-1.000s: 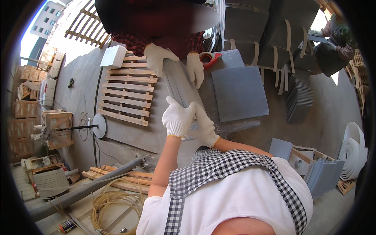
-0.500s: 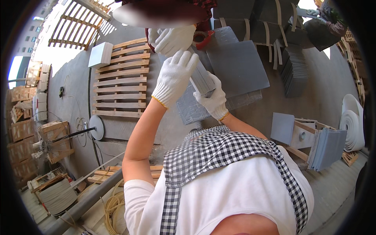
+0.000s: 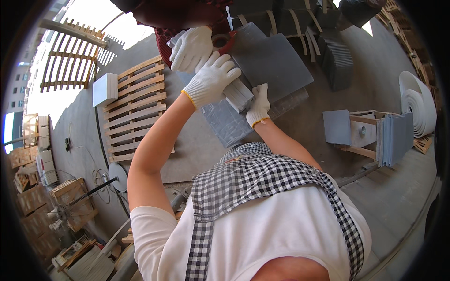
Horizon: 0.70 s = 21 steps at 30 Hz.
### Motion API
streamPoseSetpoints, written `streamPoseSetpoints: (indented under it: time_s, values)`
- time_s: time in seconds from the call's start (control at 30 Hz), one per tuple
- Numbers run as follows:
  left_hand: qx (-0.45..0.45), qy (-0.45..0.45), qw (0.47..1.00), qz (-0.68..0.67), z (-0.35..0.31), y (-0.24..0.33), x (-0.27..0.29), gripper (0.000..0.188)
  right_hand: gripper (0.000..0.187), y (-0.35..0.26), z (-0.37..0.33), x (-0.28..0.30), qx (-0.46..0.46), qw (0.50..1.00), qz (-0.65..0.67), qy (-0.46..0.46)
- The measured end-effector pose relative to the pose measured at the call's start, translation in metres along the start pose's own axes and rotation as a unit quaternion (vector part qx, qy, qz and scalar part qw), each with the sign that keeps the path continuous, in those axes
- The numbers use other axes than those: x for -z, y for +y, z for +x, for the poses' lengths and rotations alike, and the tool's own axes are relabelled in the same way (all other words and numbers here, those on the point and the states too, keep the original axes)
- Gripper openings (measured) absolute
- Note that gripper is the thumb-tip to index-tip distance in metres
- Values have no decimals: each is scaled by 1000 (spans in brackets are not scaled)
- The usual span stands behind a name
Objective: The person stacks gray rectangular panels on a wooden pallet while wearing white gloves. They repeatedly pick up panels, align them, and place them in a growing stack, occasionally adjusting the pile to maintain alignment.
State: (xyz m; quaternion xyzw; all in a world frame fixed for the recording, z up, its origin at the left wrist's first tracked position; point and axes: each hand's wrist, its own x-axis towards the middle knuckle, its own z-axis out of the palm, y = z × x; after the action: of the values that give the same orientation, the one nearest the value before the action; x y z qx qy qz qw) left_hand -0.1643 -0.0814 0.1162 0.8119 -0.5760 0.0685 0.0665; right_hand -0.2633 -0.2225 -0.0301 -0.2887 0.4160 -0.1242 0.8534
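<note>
A stack of narrow grey slabs (image 3: 240, 95) lies on a plastic-wrapped grey block (image 3: 228, 122) in front of me. My left hand (image 3: 213, 79), in a white knitted glove, rests across the far part of the stack with its fingers stretched and spread. At the stack's right side is my right hand (image 3: 259, 104), gloved too, its fingers extended upward along the edge. Just beyond my left fingers, a co-worker's gloved hand (image 3: 191, 49) bends over the far end. Beside that hand sits a red tape dispenser (image 3: 225, 43).
A large grey slab (image 3: 274, 65) lies right of the stack. A wooden pallet (image 3: 136, 107) and a white block (image 3: 105, 89) stand at left. Dark slabs (image 3: 335, 61) stand at far right, with a wooden crate of panels (image 3: 368, 131) and a white foam roll (image 3: 415, 107) nearer.
My view has shifted. My right hand has loosened from the near end of the stack and drawn to its right side. My left hand has moved right onto the stack's top.
</note>
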Motion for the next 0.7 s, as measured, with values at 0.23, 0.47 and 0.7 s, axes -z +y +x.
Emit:
streamPoseSetpoints:
  time_s: [0.23,0.47,0.7]
  values:
    - [-1,14,1000,-4,5,-5,-5,67,77,21,17,-11,-45,989,137,-16]
    - [-8,17,999,-33,1,-11,-16,62,69,-1,10,-1,46,993,-56,-94]
    - [-3,52,998,-29,-2,-7,-11,54,99,-57,-96,-24,325,760,-514,-229]
